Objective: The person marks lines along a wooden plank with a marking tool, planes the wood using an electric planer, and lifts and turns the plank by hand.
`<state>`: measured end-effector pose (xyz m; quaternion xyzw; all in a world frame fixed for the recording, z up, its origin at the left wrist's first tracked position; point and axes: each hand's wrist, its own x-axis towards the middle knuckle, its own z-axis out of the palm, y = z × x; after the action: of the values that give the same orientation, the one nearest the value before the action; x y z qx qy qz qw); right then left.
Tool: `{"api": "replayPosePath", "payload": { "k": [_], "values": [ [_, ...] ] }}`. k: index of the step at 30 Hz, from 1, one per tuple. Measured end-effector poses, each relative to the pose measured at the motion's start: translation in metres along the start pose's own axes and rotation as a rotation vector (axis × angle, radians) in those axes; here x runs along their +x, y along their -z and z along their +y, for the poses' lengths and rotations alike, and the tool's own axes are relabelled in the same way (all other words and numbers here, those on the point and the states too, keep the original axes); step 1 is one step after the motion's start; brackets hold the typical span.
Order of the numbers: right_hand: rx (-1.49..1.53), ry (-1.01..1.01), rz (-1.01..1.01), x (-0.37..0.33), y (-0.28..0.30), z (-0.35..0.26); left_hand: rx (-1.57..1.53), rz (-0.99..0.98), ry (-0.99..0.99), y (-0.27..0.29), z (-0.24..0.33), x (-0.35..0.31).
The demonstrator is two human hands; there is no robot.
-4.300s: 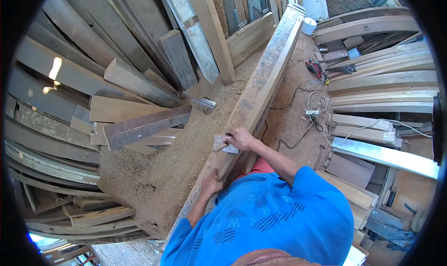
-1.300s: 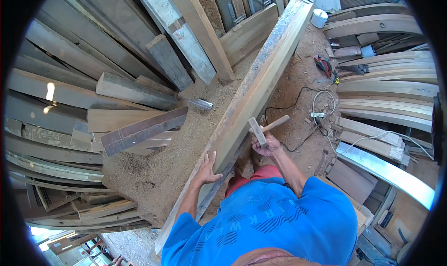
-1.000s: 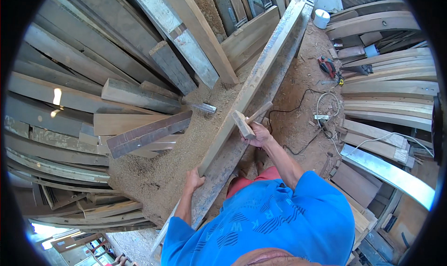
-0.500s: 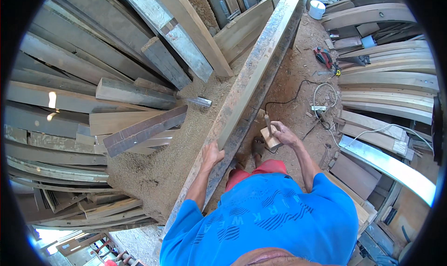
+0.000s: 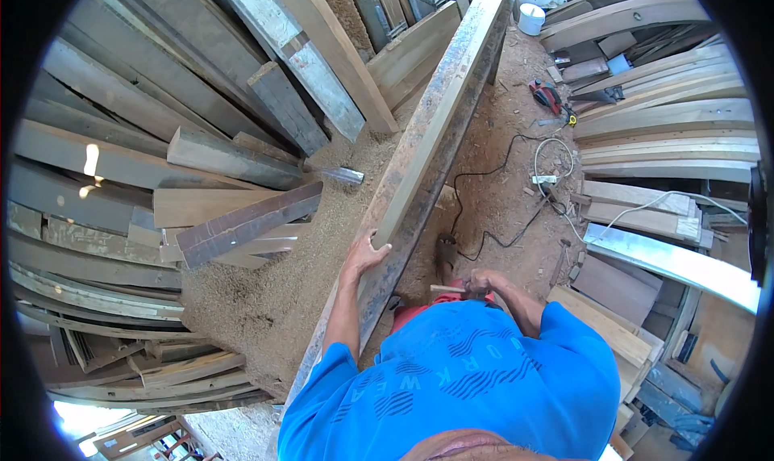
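A long, narrow wooden strip lies along the top of a weathered beam bench that slants from my lower left to the top of the view. My left hand grips the strip near its close end, thumb on one side and fingers over the other. Close to my waist, my right hand is closed on a wooden marking gauge. Its thin stem points left; my hand and shirt hide most of the block.
Stacked boards fill the left, beside a heap of sawdust. On the floor to the right lie a red power tool, a black cord and a white cable. A white bucket stands beyond, near more planks.
My right hand has drawn back toward my waist with the marking gauge, whose stem has turned from upright to sideways. My left hand has shifted slightly, its thumb now spread along the strip.
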<state>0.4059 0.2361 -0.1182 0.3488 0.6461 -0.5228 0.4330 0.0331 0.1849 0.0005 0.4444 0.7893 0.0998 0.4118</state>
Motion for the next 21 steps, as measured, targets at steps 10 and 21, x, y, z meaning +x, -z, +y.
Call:
{"api": "replayPosePath", "payload": {
  "k": [10, 21],
  "values": [
    [0.335, 0.175, 0.225, -0.009, -0.098, -0.068, -0.116, -0.026, 0.03, -0.002, -0.161, -0.181],
    [0.362, 0.343, 0.347, -0.019, -0.156, -0.139, 0.076, 0.062, 0.407, -0.033, -0.291, -0.375]
  ]
}}
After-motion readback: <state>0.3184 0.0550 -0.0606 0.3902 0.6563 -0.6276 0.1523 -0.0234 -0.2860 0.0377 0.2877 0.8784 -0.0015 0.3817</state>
